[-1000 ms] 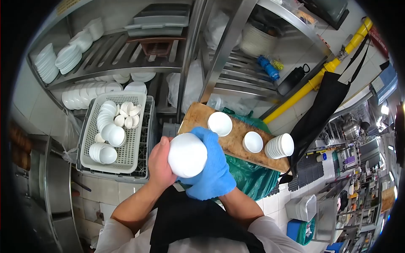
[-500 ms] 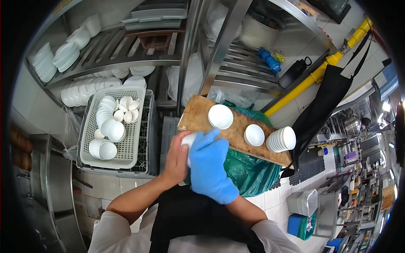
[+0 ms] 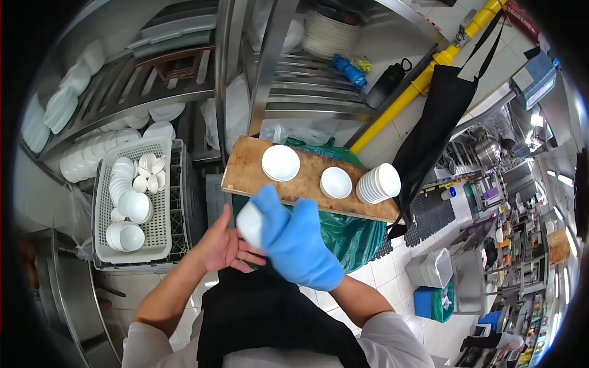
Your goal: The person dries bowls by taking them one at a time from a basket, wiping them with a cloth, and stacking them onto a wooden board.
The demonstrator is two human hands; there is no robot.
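Observation:
A blue cloth (image 3: 300, 242) covers my right hand (image 3: 307, 251), whose fingers are hidden beneath it. Through the cloth it grips a small white bowl (image 3: 250, 225), which is tilted on its side. My left hand (image 3: 226, 243) is open, palm up with fingers spread, just left of and below that bowl; whether a fingertip touches it I cannot tell. Beyond my hands, a wooden board (image 3: 245, 165) bears a white bowl or short stack of bowls (image 3: 280, 163), a smaller white bowl (image 3: 336, 183) and a tipped stack of white bowls (image 3: 378, 183).
On the left, a pale plastic basket (image 3: 161, 224) with white bowls and spoons stands on a dark crate (image 3: 180, 202). Metal shelves (image 3: 153, 95) with dishes rise behind. Green plastic (image 3: 343, 242) hangs under the board. A black apron (image 3: 432, 122) hangs by a yellow pipe (image 3: 423, 76).
My left hand has let go of the bowl and opened, moving down and left. The bowl stays in the cloth-covered right hand. The whole view has shifted, so surroundings appear further left.

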